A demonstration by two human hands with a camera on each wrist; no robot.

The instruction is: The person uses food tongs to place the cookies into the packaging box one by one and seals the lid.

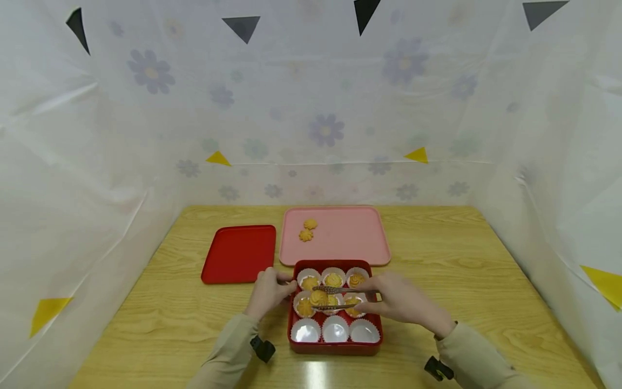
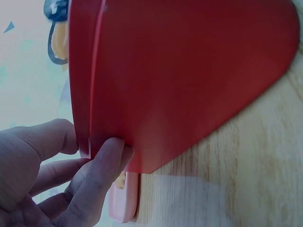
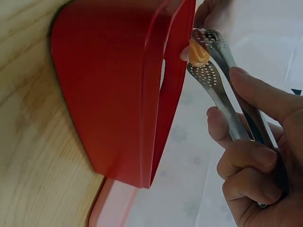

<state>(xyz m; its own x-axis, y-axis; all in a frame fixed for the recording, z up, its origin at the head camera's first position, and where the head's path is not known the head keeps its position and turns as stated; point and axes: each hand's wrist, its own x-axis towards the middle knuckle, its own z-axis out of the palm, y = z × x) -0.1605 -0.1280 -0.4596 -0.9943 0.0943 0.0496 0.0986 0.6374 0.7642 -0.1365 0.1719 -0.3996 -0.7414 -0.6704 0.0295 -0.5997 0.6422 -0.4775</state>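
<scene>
You have a cookie (image 3: pixel 199 53) between the ends of the metal tongs (image 3: pixel 211 75), above the middle row of paper cups (image 1: pixel 335 330) in the red box (image 1: pixel 335 349). Of your hands, the right hand (image 1: pixel 392 298) grips the tongs, while the left hand (image 1: pixel 269 292) pinches the box's left rim. Baked cookies (image 1: pixel 333 280) sit in the far and middle rows. Beyond the box, the pink tray (image 1: pixel 347 237) carries two loose cookies (image 1: pixel 306 235) toward its left; left of that tray, the red tray (image 1: pixel 240 254) lies on the wooden surface (image 1: pixel 432 243).
</scene>
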